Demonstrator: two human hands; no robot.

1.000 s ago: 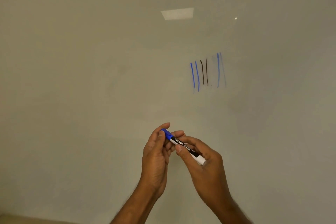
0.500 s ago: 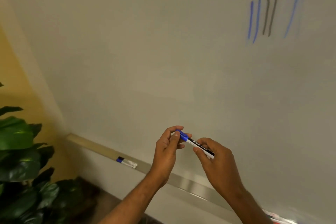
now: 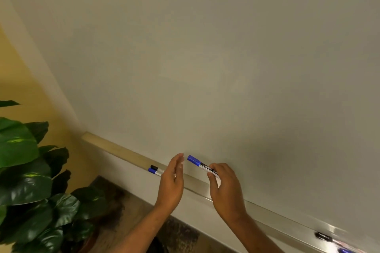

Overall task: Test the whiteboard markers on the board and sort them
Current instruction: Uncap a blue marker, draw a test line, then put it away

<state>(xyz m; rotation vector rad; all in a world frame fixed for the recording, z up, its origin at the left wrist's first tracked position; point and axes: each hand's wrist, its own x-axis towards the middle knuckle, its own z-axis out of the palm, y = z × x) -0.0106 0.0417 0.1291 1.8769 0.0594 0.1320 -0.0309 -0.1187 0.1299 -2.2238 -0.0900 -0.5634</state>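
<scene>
- Pinching a blue-capped whiteboard marker with a black-and-white printed barrel (image 3: 200, 165) by its rear half, the right-hand grip (image 3: 224, 187) has thumb and fingers curled round it.
- That marker is in the air in front of the lower part of the pale grey whiteboard (image 3: 205, 57), just above the ledge, tilted so its capped end points up and to the left.
- The cap is on the marker.
- The left-hand grip (image 3: 171, 181) is released, its fingers straight and close together, the palm turned toward the marker; the fingertips are just beside the blue cap without touching it.
- Behind the left-hand grip, two more markers lie side by side on the long board ledge, beige at its left end and metallic further right (image 3: 123, 151): a black-capped marker (image 3: 156, 168) nearer the board and a second blue-capped marker (image 3: 154, 171) at the ledge's front.
- Far along the ledge at the lower right lie further blurred markers (image 3: 323, 237), well apart from the pair; their number cannot be told.
- A large-leaved dark green plant (image 3: 24, 160) fills the lower left, in front of a yellow wall (image 3: 16, 80).
</scene>
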